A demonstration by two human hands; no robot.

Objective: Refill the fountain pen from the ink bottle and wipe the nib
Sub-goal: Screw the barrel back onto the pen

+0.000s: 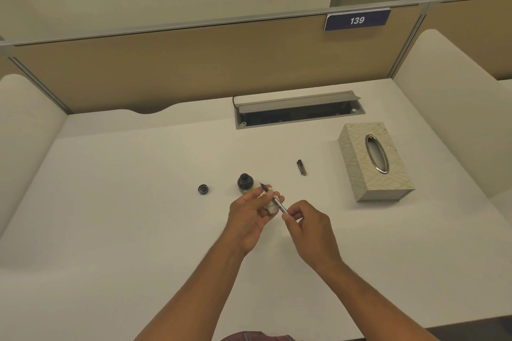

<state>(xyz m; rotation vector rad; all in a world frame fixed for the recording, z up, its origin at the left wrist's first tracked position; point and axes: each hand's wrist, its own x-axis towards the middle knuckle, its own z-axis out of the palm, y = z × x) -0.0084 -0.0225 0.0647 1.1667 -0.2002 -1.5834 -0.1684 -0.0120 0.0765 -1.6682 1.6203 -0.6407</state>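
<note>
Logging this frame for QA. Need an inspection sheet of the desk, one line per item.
Surface: white desk, no spilled ink visible.
Job's things: ink bottle open and upright; bottle cap lying to its left; fountain pen uncapped, nib pointing towards the bottle; pen cap lying apart on the desk; tissue wad under the pen.
Clutter: tissue box at right.
Hands: left hand holds the tissue wad and the pen's front; right hand pinches the pen's rear end.
Cables: black cable beside the open cable hatch.
Surroundings: tan partition; number plate reading 139.
</note>
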